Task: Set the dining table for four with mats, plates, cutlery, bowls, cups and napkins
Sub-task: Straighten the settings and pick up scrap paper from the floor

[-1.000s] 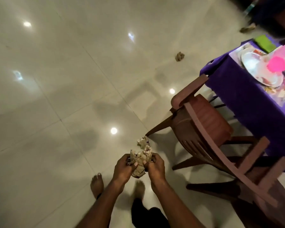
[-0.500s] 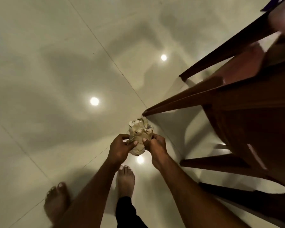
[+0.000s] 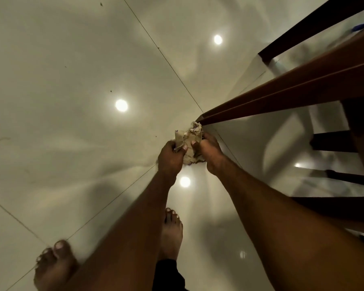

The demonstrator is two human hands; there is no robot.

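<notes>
In the head view the person looks straight down at a glossy tiled floor (image 3: 72,80). Both arms reach forward and the two hands meet on a crumpled brown paper wad (image 3: 188,141), which is held in the air above the floor, just beside the foot of a chair leg (image 3: 282,99). The left hand (image 3: 170,158) grips the left side of the wad, with its fingers curled round it and the thumb pressed on the front. The right hand (image 3: 210,150) grips the right side in the same way. The wooden chair (image 3: 345,66) fills the right edge of the view. Two bare feet (image 3: 170,234) stand on the floor under the arms. Round lamp reflections (image 3: 121,105) shine on the tiles.
</notes>
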